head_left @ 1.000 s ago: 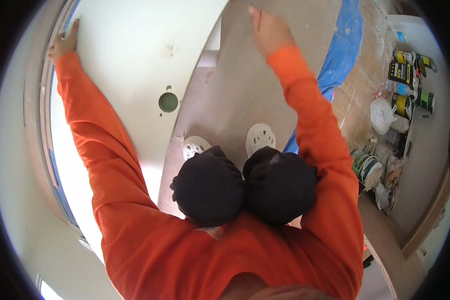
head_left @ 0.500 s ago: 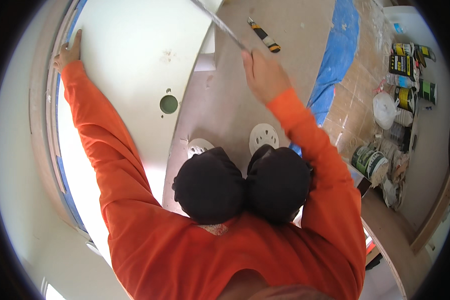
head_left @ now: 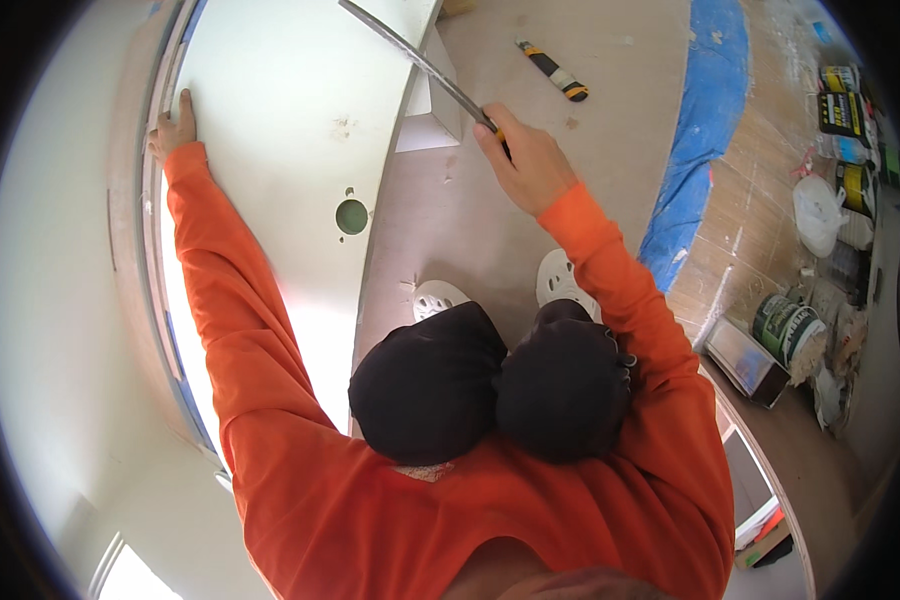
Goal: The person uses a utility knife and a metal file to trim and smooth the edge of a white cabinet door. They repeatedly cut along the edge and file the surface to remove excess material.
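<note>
My right hand (head_left: 525,160) is closed round the dark and orange handle of a long, narrow grey metal file (head_left: 415,55). Its blade slants up to the left, above the right edge of a large white panel (head_left: 280,130). A round hole (head_left: 351,217) with a green surface showing through it sits near that edge. At the panel's far left side my left hand (head_left: 175,127) lies open, fingers apart, on the panel beside the wall trim. A yellow and black utility knife (head_left: 553,71) lies on the floor beyond my right hand.
Blue sheeting (head_left: 695,130) runs along the floor covering on the right. Beyond it stand several tubs, cans and a white plastic bag (head_left: 819,216) by the wall. A green and white bucket (head_left: 788,328) lies on its side. A white block-like piece (head_left: 430,115) stands beside the panel.
My right hand has come slightly nearer with the file, and more of its blade and handle shows. My left hand stays at the panel's left edge. The whole view has shifted.
</note>
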`<state>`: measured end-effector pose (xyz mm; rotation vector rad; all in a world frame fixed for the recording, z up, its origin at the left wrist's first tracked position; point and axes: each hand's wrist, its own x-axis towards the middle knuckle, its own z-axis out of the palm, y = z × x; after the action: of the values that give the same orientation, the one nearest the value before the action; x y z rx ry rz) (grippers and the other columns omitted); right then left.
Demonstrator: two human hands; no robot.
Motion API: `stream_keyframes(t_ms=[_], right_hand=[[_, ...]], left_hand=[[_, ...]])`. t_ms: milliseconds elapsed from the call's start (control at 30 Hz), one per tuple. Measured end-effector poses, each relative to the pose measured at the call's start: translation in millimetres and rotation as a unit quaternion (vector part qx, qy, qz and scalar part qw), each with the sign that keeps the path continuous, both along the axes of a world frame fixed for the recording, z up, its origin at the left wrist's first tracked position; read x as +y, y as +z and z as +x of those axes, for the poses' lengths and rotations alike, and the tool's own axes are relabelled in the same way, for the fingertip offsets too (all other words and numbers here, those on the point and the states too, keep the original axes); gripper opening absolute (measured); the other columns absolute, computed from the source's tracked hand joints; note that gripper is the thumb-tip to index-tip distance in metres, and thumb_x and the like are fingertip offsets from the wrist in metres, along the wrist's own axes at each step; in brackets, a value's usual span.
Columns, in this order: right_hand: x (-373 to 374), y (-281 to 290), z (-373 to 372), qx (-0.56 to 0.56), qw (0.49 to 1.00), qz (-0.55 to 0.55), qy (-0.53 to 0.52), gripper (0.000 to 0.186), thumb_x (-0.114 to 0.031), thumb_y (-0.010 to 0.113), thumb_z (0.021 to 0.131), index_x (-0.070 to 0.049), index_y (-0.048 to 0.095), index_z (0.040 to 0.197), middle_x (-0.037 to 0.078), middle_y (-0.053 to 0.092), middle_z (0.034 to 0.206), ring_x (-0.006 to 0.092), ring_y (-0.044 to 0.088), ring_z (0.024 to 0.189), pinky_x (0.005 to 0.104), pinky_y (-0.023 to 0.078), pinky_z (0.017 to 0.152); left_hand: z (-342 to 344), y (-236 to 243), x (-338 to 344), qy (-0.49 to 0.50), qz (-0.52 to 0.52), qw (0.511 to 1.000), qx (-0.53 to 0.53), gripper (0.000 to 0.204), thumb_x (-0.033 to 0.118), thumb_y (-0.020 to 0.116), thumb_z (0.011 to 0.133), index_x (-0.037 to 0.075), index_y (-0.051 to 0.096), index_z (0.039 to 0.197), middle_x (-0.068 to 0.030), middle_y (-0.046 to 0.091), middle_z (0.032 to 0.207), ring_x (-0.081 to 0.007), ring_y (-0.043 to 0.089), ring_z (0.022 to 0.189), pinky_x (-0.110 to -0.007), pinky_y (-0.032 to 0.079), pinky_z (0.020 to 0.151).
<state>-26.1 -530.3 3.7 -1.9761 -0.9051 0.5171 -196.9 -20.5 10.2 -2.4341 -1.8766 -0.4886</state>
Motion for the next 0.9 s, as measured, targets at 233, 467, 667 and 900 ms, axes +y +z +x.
stream_keyframes(t_ms=[233, 467, 667, 900], right_hand=[[15.1, -17.5, -8.1, -0.008, 0.998, -0.037, -0.053, 0.038, -0.038, 0.041, 0.101, -0.003, 0.05, 0.088, 0.02, 0.057, 0.061, 0.0443, 0.055, 0.06, 0.0503, 0.043, 0.055], [47.7, -4.2, 23.7, -0.022, 0.998, -0.029, -0.059, 0.041, -0.041, 0.041, 0.101, -0.004, 0.052, 0.087, 0.021, 0.057, 0.062, 0.0458, 0.055, 0.061, 0.0527, 0.044, 0.056], [28.3, -18.2, 4.3, -0.056, 0.994, -0.08, -0.045, 0.047, -0.044, 0.039, 0.1, -0.002, 0.055, 0.087, 0.024, 0.06, 0.07, 0.0466, 0.057, 0.068, 0.0524, 0.046, 0.061], [56.6, -18.9, 56.4, -0.014, 0.996, -0.02, -0.091, 0.052, -0.046, 0.038, 0.1, 0.0, 0.056, 0.083, 0.027, 0.061, 0.076, 0.0477, 0.058, 0.077, 0.0528, 0.047, 0.067]], left_hand=[[3.6, 5.2, -13.6, 0.004, -0.011, 1.0, -0.015, 0.088, 0.08, 0.049, 0.074, 0.013, 0.056, 0.132, -0.019, 0.044, 0.139, -0.0338, 0.033, 0.134, -0.047, 0.028, 0.11], [-0.1, 5.3, -8.3, 0.0, -0.014, 1.0, -0.024, 0.087, 0.078, 0.051, 0.074, 0.011, 0.058, 0.129, -0.0216, 0.045, 0.136, -0.0357, 0.032, 0.133, -0.047, 0.029, 0.11], [-4.4, 5.5, -2.3, 0.0, 0.002, 1.0, -0.025, 0.086, 0.077, 0.053, 0.074, 0.01, 0.059, 0.128, -0.0229, 0.046, 0.135, -0.0363, 0.033, 0.132, -0.046, 0.027, 0.111], [-8.2, 0.1, 2.4, 0.004, -0.007, 1.0, -0.029, 0.084, 0.076, 0.054, 0.074, 0.011, 0.059, 0.127, -0.0213, 0.045, 0.135, -0.0354, 0.032, 0.133, -0.046, 0.027, 0.111]])
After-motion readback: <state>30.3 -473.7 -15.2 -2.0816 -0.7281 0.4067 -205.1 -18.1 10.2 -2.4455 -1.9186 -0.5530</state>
